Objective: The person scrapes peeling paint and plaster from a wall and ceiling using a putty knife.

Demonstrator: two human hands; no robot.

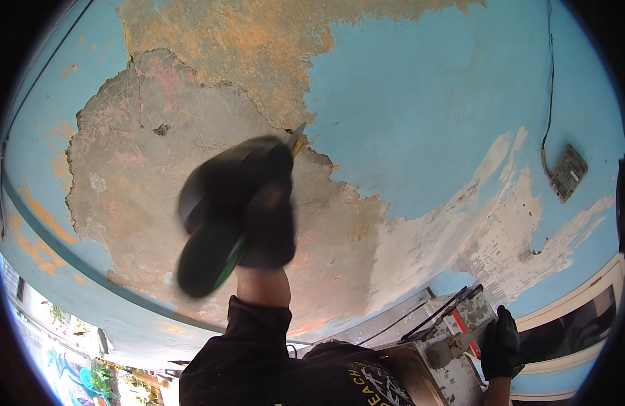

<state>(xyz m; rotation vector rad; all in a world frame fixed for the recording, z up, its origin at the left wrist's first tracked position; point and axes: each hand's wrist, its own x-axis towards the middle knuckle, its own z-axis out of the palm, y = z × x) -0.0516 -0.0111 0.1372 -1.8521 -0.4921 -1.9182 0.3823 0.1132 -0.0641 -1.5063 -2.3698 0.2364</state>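
My left hand [226,188], in a black glove and blurred by motion, is raised in front of a wall [155,167] of bare, patchy plaster and peeling light-blue paint. It is shut on a hand tool [206,264] with a dark, green-edged end. A thin pointed metal tip [297,134] shows beyond the fingers, close to the broken paint edge; contact with the wall cannot be made out. Low on the right, my right hand [501,345], also black-gloved, grips a putty knife [444,350] with a stained, flat blade.
A cable runs down to a small wall-mounted box [569,172] at the right. Below it stands a worn metal cabinet [454,375] with black rods [439,314] across its top. A dark-paned frame [571,325] is at lower right, and green plants [101,380] at lower left.
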